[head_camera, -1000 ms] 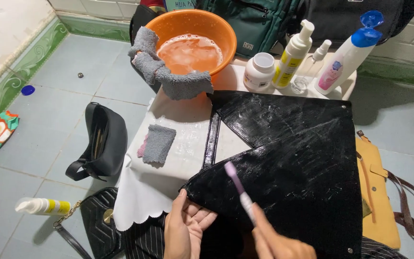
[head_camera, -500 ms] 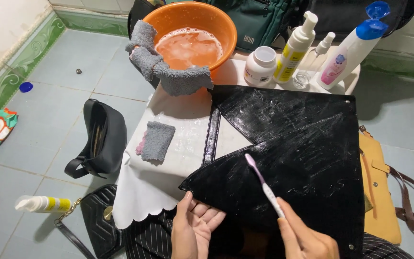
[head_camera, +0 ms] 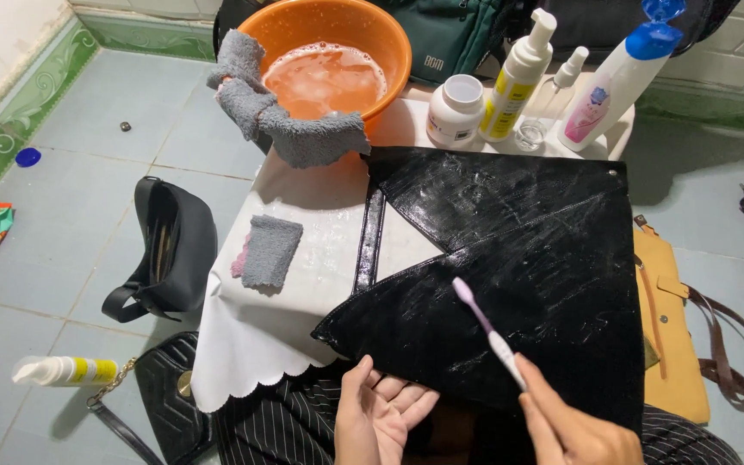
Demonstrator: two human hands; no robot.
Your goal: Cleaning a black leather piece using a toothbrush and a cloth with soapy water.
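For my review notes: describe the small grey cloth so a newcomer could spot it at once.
Start at the orange basin; a white sheet runs down from it. The small cloth lies flat there, left of the black bag. Unlike the grey towel over the rim, it is folded, pink underneath.

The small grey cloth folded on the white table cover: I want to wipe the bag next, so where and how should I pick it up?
Probably pinch the grey cloth at its near short edge, coming from above on your left side. It lies flat and folded on the white table cover, apart from the black bag, so that edge is free. The left hand is closest; the right hand holds the toothbrush.
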